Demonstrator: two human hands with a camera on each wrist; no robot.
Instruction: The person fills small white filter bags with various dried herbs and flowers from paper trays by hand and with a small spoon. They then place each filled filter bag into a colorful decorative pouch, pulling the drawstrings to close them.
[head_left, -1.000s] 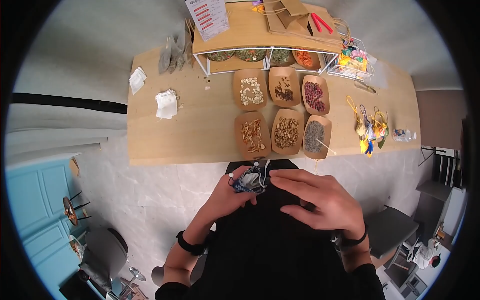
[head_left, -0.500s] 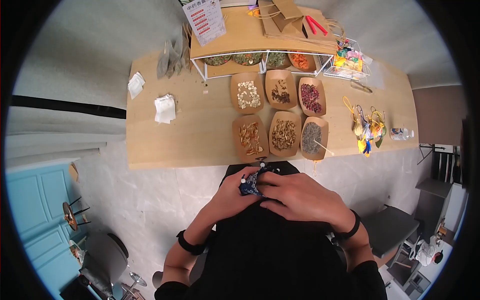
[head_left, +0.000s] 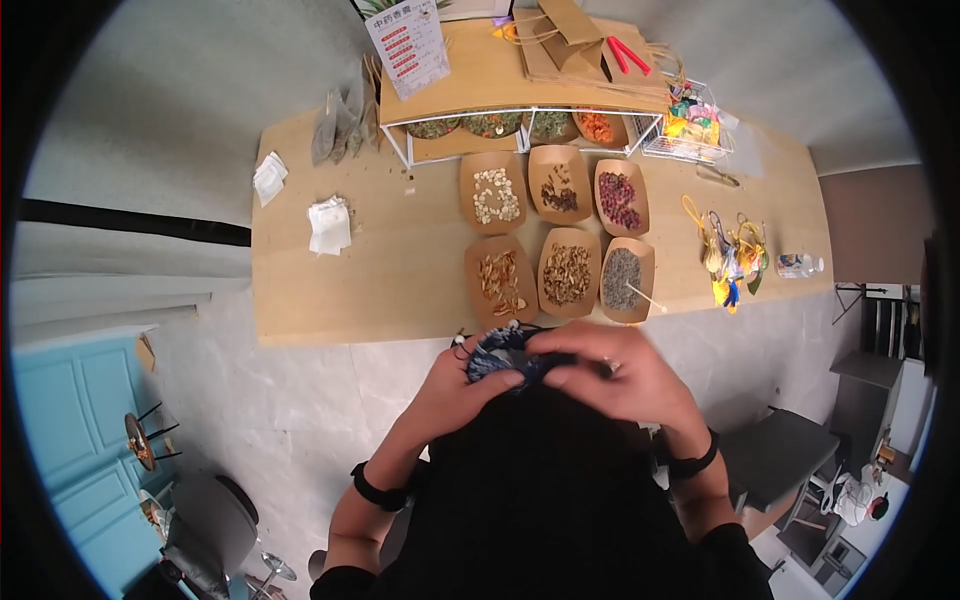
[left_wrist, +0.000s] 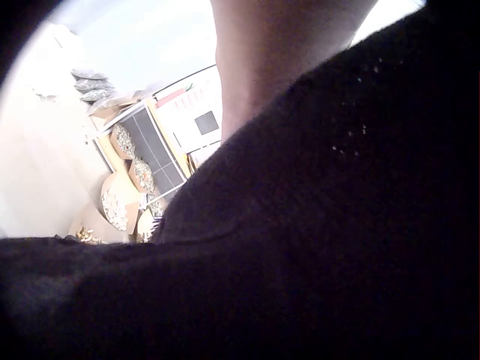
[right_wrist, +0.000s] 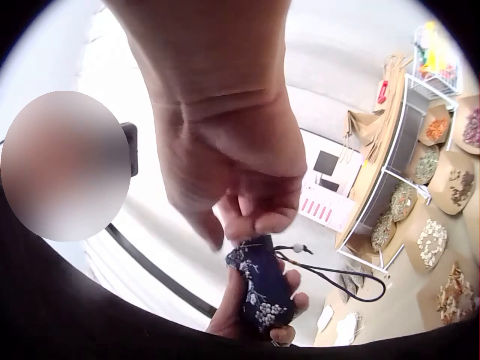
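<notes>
A small dark blue drawstring pouch with white flower embroidery is held upright in front of the body. My left hand grips it round its side, thumb along the near rim in the head view. At its mouth, the right hand has thumb and index finger pinching the fabric edge. The right wrist view shows curled right fingers right at the pouch top, with a looped dark cord and a white bead hanging off to the side. The left wrist view is mostly blocked by black cloth.
Several brown paper trays of dried herbs stand on the table; a thin stick lies in the grey one. Behind are a low shelf and a wire basket. Tassels and a bottle lie right, white packets left.
The right hand came in from beside the pouch, put its fingers into the mouth, and now pinches the rim. The left hand has kept its grip throughout.
</notes>
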